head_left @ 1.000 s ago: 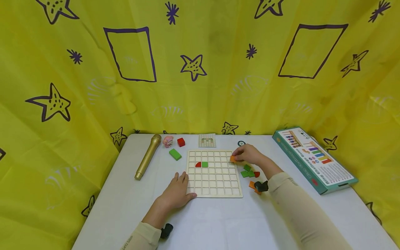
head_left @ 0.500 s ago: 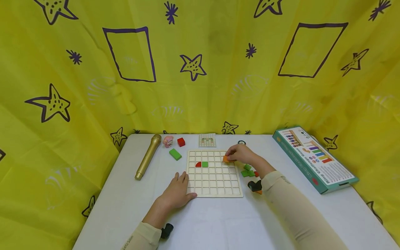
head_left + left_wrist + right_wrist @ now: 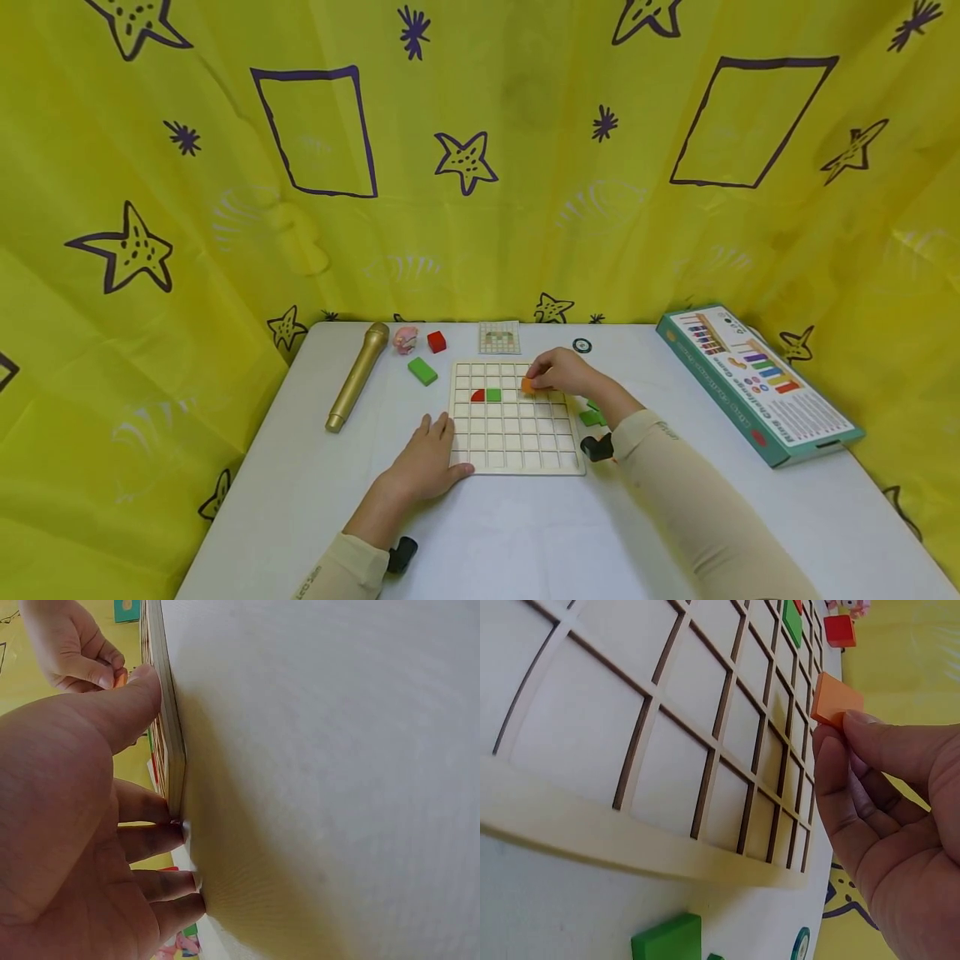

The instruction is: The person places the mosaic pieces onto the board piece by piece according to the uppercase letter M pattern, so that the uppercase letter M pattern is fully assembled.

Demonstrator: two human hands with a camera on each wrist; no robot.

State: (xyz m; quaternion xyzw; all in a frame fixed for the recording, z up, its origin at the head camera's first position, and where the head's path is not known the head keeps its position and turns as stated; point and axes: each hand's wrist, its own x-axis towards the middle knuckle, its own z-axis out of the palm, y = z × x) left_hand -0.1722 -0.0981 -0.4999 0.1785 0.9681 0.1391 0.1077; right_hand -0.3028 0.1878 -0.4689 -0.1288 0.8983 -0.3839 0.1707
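Our left hand [image 3: 423, 462] lies flat, fingers straight and spread, thumb out to its right. Our right hand [image 3: 558, 375] is ahead and right of it, fingers [image 3: 855, 761] curled in a pinch, forearm angled back in a beige sleeve.

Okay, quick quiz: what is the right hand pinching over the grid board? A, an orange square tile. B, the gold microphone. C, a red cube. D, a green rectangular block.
A: the right hand pinches an orange square tile above the wooden grid board, while the green rectangular block, red cube and gold microphone lie untouched on the table.
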